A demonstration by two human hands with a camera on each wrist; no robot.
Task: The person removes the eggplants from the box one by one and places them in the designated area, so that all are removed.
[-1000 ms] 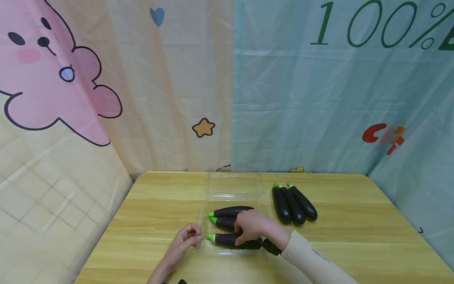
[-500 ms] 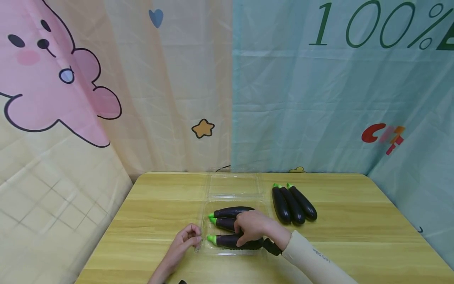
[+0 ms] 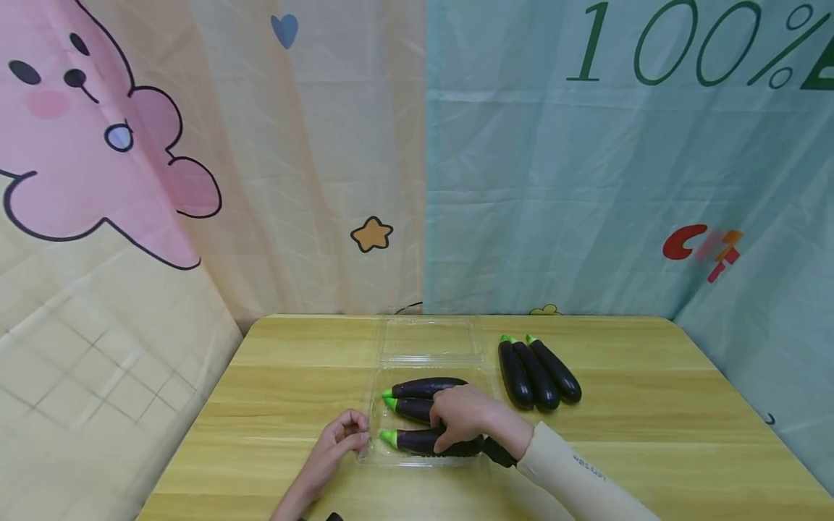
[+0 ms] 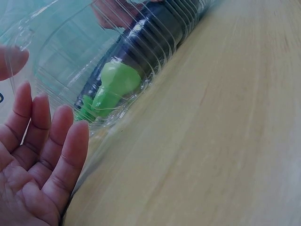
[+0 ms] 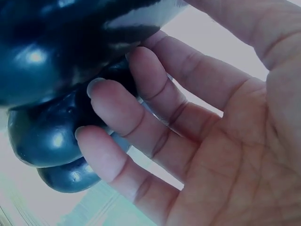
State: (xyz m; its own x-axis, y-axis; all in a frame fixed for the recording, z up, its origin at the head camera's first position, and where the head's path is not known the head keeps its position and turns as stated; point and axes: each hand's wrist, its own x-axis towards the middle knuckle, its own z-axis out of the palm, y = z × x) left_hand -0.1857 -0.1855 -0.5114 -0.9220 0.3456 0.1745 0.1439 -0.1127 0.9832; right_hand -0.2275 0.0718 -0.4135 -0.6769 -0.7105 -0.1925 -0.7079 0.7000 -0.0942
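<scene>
A clear plastic clamshell box (image 3: 391, 462) lies on the table with its lid folded back, and three eggplants rest crosswise in it, green stems to the left. My right hand (image 3: 465, 414) grips the nearest eggplant (image 3: 413, 440), its thumb on the near side and its fingers on the far side. Beyond that one lie the middle eggplant (image 3: 409, 409) and the far eggplant (image 3: 423, 388), partly hidden by the hand. At the box's left edge, my left hand (image 3: 335, 445) pinches the rim between thumb and finger; the left wrist view shows its other fingers (image 4: 66, 160) loosely bent beside the wall.
Three more eggplants (image 3: 537, 376) lie side by side to the right of the box, stems pointing away. The transparent lid (image 3: 430, 340) lies flat toward the table's back edge. A printed curtain (image 3: 554, 181) hangs behind the wooden table (image 3: 274, 391).
</scene>
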